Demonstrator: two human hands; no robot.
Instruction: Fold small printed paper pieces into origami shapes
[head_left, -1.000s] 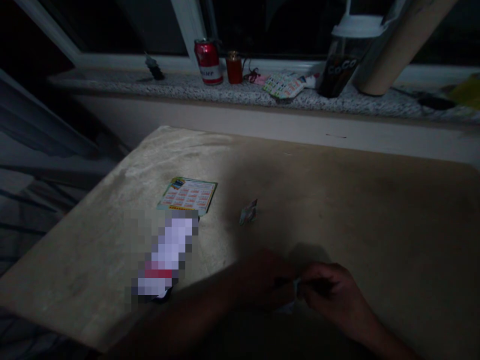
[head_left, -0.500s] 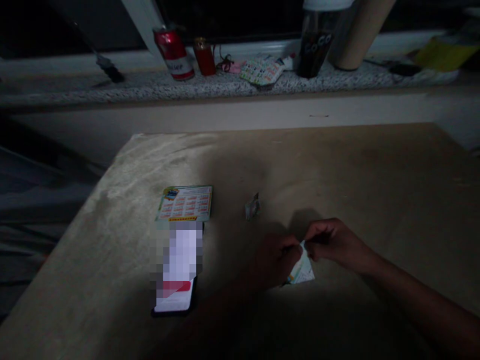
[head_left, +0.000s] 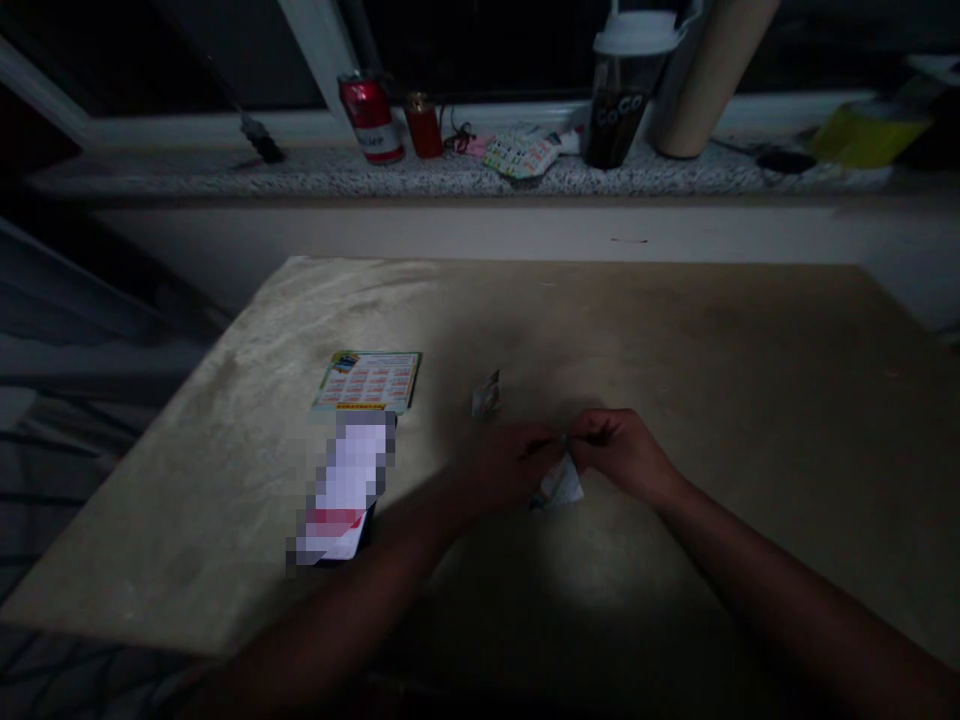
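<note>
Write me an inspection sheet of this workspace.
Surface: tan table, dimly lit, shadowed around the hands.
Job's things: printed paper, held at its top; small folded-looking piece beyond it.
Clutter: calendar-like card and lit phone, at left.
Grippers: bare left hand and right hand, both pinching the paper.
Cables: thin dark cord on the windowsill, type unclear.
Surroundings: red can, lidded cup, dark window.

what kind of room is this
Probably a room at home, at night: a table by a dark window, with a soda can and a lidded drink cup on the stone sill.
</note>
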